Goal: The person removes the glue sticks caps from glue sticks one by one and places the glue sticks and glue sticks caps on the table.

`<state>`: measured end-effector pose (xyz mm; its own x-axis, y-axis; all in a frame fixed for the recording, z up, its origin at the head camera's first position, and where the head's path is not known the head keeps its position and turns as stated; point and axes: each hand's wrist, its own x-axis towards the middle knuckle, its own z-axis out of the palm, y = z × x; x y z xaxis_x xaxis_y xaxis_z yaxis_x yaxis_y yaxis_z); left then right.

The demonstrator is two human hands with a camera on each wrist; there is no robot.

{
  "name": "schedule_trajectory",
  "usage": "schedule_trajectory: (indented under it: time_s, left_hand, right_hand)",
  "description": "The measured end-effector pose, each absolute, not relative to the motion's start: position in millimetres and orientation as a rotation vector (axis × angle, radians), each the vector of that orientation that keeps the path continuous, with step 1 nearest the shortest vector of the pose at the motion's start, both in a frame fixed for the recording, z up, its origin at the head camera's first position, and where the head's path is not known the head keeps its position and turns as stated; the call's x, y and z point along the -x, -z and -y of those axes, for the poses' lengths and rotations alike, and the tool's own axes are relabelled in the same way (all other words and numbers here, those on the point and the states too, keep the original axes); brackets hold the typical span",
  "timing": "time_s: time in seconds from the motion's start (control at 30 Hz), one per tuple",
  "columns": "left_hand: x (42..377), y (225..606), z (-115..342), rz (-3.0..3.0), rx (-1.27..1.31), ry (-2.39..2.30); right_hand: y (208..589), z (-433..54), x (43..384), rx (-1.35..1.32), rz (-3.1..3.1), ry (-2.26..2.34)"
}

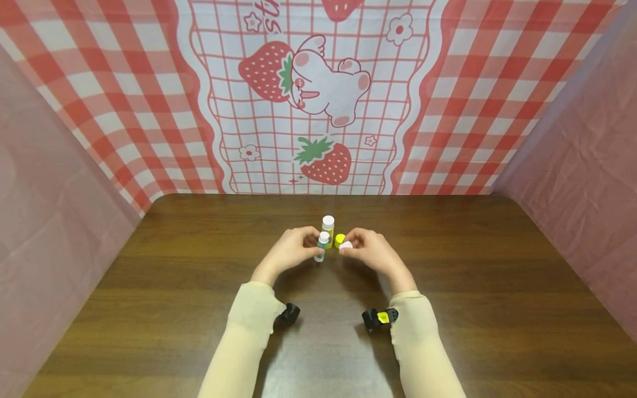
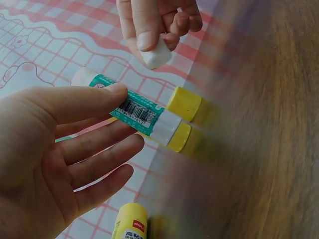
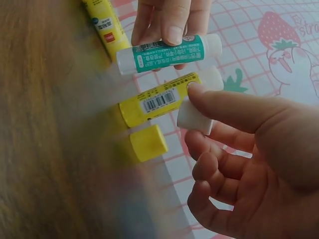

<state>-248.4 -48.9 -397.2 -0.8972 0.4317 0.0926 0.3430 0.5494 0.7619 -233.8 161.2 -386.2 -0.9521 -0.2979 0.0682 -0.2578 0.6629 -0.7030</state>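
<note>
Sleeves [image 1: 244, 337]: between them we have a lane over the table [image 1: 330, 348], narrowed by black wrist devices [image 1: 291, 313].
Middle: we find a small gap between the green glue stick [image 1: 321, 248] in the left hand [image 1: 291, 247] and the white cap [image 1: 345, 246] in the right hand [image 1: 373, 250].
Blocking beyond: yellow glue stick [image 3: 162, 100], yellow cap [image 3: 148, 143]; near the left hand, a second yellow stick [image 2: 131, 222].
Outer sides: we can pass until the pink curtains [image 1: 59, 199].
Far edge: patterned cloth [image 1: 328, 88] stops us.

A strawberry-printed cloth [image 1: 318, 99] (red-checked at its sides) hangs between pink drapes [image 1: 577, 166] behind a brown table [image 1: 328, 298].

Green-labelled glue stick [image 3: 167, 56], cap [image 3: 192, 118] apparently off
</note>
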Motion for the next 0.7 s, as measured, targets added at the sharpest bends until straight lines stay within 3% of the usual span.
schedule_trajectory:
  time_s: [0.7]
  left_hand:
    - [248.7,407.3,39.2,-2.667,-0.698,-1.245]
  right_hand:
    - [405.7,-156.0,240.8,0.471,-2.809,1.025]
